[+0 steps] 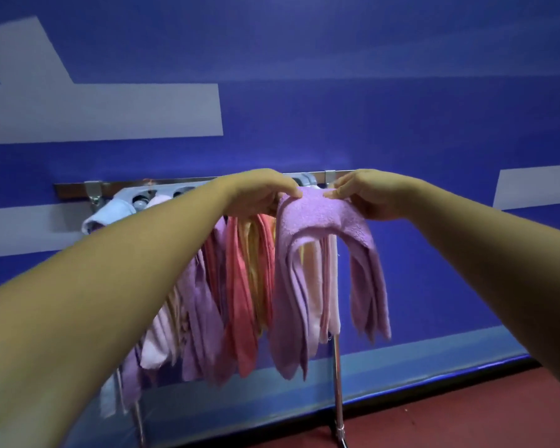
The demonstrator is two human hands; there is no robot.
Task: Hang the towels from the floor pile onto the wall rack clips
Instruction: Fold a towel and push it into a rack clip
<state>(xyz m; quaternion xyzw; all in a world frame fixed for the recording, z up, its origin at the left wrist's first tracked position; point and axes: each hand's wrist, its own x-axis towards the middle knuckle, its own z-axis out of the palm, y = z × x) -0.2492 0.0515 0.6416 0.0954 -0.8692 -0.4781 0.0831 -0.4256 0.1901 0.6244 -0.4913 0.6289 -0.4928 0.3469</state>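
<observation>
Lilac terry, the lilac towel (317,218) is stretched between two hands right at the wall rack, its top edge level with the metal rail (72,189) and its two halves drooping toward six o'clock. The left hand (256,192) pinches the top edge at the towel's ten o'clock corner, and the right hand (369,194) pinches it at two o'clock. The fingers (293,190) of both hands are closed on the cloth, with a short span of towel bunched between them.

From the towel's nine o'clock side hang towels already placed: a coral towel (240,292), a purple towel (201,305) and a pale blue towel (110,211) at the far end. They hang below the grey clip block (162,192). A metal pole (338,383) stands at six o'clock beneath the held towel, down to the red floor (466,415). The floor pile is out of view.

The step in hand looks like the hanging itself, presenting this towel to a clip at the right end of the row. Whether that clip is free, or already grips the cloth, I cannot tell, since the hands and towel cover it. The next move likely calls for gathering the top edge into a small fold and pushing it into the clip toward twelve o'clock. Both hands should let go only once it holds.
</observation>
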